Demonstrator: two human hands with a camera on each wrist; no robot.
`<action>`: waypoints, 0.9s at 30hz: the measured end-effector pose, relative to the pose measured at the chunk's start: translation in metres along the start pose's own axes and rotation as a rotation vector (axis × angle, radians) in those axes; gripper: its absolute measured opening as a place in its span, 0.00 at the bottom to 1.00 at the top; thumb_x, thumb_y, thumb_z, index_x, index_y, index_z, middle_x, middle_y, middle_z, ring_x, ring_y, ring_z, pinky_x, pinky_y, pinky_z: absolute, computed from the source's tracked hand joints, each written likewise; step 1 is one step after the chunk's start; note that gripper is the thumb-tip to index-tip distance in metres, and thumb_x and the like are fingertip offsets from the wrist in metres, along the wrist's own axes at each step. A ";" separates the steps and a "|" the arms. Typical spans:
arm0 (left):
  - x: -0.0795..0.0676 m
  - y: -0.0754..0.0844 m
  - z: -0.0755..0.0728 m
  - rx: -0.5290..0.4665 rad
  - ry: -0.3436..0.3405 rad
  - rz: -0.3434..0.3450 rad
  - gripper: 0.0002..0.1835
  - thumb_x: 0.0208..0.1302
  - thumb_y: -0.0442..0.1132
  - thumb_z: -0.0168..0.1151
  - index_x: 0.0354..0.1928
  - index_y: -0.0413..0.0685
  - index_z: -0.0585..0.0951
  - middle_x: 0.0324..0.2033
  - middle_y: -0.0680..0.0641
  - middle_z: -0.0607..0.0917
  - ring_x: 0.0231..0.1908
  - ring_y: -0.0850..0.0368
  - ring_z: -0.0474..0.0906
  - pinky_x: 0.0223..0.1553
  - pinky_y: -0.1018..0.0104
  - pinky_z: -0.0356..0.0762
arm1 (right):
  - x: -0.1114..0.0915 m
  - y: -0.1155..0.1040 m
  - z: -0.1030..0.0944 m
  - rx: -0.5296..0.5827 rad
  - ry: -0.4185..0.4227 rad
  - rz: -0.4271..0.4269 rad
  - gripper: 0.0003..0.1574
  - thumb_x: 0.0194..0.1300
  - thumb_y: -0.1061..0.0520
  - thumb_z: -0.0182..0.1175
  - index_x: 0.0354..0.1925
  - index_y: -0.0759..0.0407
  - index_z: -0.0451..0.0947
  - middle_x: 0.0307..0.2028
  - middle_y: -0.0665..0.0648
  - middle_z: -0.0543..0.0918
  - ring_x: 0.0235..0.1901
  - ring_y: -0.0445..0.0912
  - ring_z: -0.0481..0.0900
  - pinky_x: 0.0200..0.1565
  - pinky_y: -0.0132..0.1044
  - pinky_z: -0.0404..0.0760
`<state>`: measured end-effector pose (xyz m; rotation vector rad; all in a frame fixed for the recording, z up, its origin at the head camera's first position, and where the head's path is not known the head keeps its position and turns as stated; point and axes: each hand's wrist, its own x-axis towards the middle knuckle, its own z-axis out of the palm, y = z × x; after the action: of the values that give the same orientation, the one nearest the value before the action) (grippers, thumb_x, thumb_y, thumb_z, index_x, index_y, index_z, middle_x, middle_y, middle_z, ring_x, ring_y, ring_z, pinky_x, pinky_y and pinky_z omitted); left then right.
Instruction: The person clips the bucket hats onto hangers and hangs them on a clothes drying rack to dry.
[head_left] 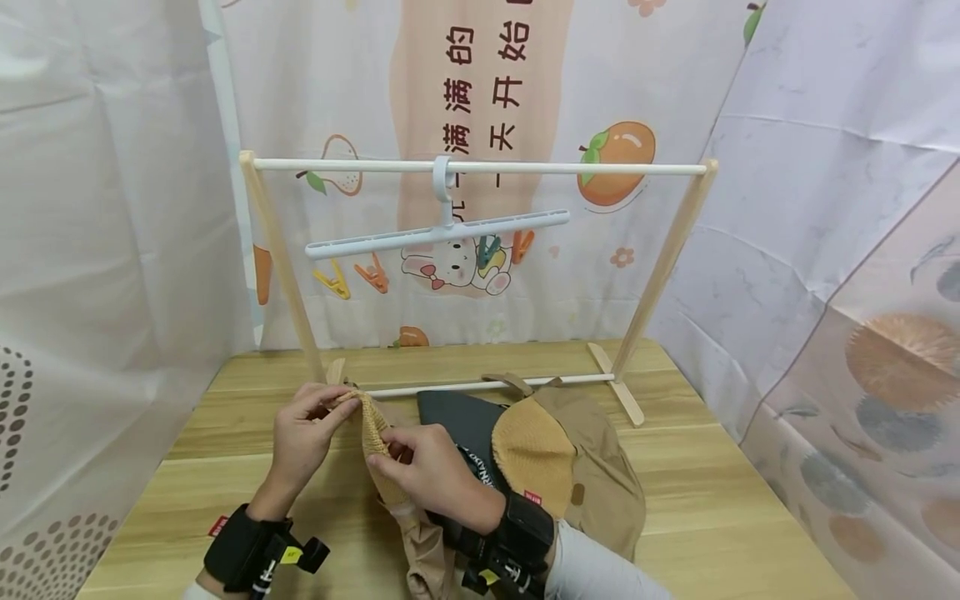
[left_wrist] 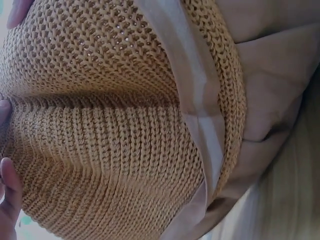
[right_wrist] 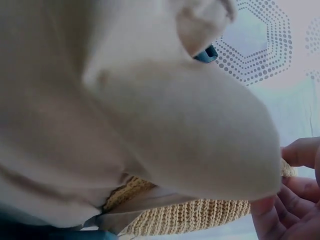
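In front of the rack [head_left: 525,168], near the foot of its left post, a knit [head_left: 371,418] joined to tan cloth [head_left: 422,542] is held by both hands over the table [head_left: 735,517]. Its upper end, nearer the rack, is pinched between the thumb and fingers of the left hand [head_left: 303,429]; its edge farther from the rack is gripped by the curled fingers and thumb of the right hand [head_left: 435,471]. In the left wrist view, the knit is seen to be bordered by a pale band. Before the middle of the rack, a dark piece [head_left: 453,417] with white letters is partly covered by a second knit [head_left: 532,442], which is marked with a red label [head_left: 532,497]. On the rack's top bar, a hanger [head_left: 517,224] is hooked, tilted with its left end lower. Below that bar, yellow, orange and teal clips [head_left: 488,250] are seen
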<state>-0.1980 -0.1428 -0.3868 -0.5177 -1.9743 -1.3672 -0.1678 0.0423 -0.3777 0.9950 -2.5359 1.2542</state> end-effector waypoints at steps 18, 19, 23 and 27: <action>0.015 -0.008 0.003 -0.056 0.071 0.104 0.09 0.48 0.21 0.66 0.32 0.36 0.84 0.31 0.57 0.81 0.34 0.62 0.71 0.33 0.83 0.72 | 0.010 -0.005 -0.008 0.048 0.027 -0.026 0.11 0.62 0.55 0.61 0.42 0.58 0.82 0.26 0.54 0.84 0.21 0.30 0.73 0.24 0.19 0.73; 0.016 -0.008 0.004 -0.053 0.078 0.108 0.09 0.47 0.21 0.66 0.32 0.35 0.84 0.31 0.57 0.81 0.34 0.62 0.71 0.32 0.83 0.72 | 0.011 -0.005 -0.009 0.056 0.029 -0.031 0.12 0.62 0.55 0.61 0.43 0.58 0.82 0.26 0.54 0.84 0.21 0.30 0.73 0.24 0.19 0.73; 0.019 -0.008 0.003 -0.049 0.096 0.121 0.10 0.46 0.20 0.66 0.33 0.35 0.84 0.31 0.56 0.83 0.33 0.62 0.71 0.31 0.83 0.71 | 0.014 -0.005 -0.010 0.064 0.040 -0.064 0.12 0.62 0.55 0.61 0.43 0.59 0.82 0.26 0.55 0.84 0.21 0.31 0.74 0.23 0.20 0.74; 0.023 -0.008 0.002 -0.063 0.095 0.137 0.11 0.47 0.20 0.66 0.34 0.34 0.84 0.32 0.55 0.85 0.33 0.61 0.71 0.30 0.83 0.72 | 0.017 -0.006 -0.012 0.074 0.050 -0.076 0.12 0.62 0.56 0.61 0.43 0.59 0.82 0.25 0.55 0.84 0.22 0.32 0.74 0.24 0.20 0.74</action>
<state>-0.2197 -0.1448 -0.3760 -0.5948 -1.7911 -1.3466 -0.1788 0.0403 -0.3596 1.0515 -2.4066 1.3428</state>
